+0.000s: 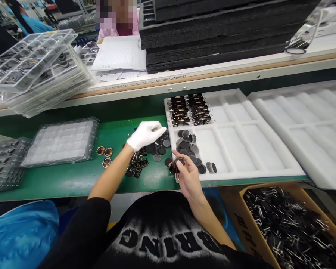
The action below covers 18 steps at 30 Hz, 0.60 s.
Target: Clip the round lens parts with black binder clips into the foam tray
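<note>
My left hand [146,136], in a white glove, hovers over the pile of dark round discs [160,150]. Its fingers are curled in a pinch; what lies between the tips, if anything, is hidden. My bare right hand [189,175] grips a round brown rim [179,161] with a black binder clip at its side, near the white tray's left edge. More discs [186,144] lie in the tray's front left compartment. Loose binder clips [137,162] are heaped under my left wrist. Several brown round frames [106,152] lie further left.
The white foam tray [240,122] holds rows of clipped parts [190,109] at its back left. A second white tray [305,123] stands right. A cardboard box [244,191] of binder clips is below. Clear plastic trays [63,138] lie left. Black foam stacks [212,41] stand on the shelf; a person sits behind.
</note>
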Available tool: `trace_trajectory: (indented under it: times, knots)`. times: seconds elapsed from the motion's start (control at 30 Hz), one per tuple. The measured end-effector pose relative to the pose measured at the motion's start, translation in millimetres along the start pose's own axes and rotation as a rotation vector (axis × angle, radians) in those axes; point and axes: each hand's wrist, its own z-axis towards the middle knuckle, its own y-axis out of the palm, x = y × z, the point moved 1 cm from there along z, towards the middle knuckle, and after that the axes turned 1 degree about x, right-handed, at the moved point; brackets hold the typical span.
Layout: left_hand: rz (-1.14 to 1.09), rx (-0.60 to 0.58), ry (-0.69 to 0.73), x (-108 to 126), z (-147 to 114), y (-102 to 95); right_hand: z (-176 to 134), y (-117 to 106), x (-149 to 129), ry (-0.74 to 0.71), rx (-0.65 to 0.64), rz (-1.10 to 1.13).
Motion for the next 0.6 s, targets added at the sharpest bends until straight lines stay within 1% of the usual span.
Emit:
trace_trajectory:
  times: [0.03,0.07,0.1,0.17,0.2,0.27,0.3,0.33,0.37,0.4,0.43,0.47,0.5,0.53,0.6]
  knots:
    - [-0.026,0.052,0.006,8,-16,0.1,2,3,1,-0.008,-0.054,-0.029]
    - [-0.106,0.136,0.030,16,-31,1.1,3,7,3,-0.022,-0.111,-0.067]
    - [-0.156,0.190,0.061,23,-46,3.2,5,11,5,-0.042,-0.160,-0.105]
    - [-0.158,0.247,0.101,33,-73,7.2,6,18,11,-0.080,-0.232,-0.168]
    - [-0.126,0.270,0.092,35,-84,7.7,6,20,14,-0.091,-0.261,-0.191]
    - [-0.023,0.285,-0.020,32,-100,4.4,4,23,19,-0.089,-0.315,-0.216]
    - [0.023,0.250,-0.098,30,-105,1.0,2,23,21,-0.082,-0.342,-0.228]
    - [0.056,0.180,-0.170,26,-109,-2.7,1,22,22,-0.081,-0.370,-0.249]
    - [0.078,0.087,-0.221,22,-112,-6.4,-1,20,23,-0.089,-0.391,-0.281]
    - [0.084,-0.015,-0.240,19,-114,-9.4,-2,18,23,-0.102,-0.407,-0.320]
    - [0.074,-0.102,-0.224,16,-116,-11.5,-2,16,23,-0.116,-0.420,-0.362]
    - [0.057,-0.157,-0.186,14,-117,-12.4,-3,14,22,-0.128,-0.434,-0.402]
    - [0.041,-0.177,-0.142,12,-119,-12.2,-3,12,21,-0.135,-0.449,-0.435]
    - [0.028,-0.167,-0.095,11,-120,-10.7,-4,11,20,-0.135,-0.463,-0.454]
    - [-0.009,-0.081,-0.014,9,-122,-6.0,-5,11,17,-0.131,-0.496,-0.458]
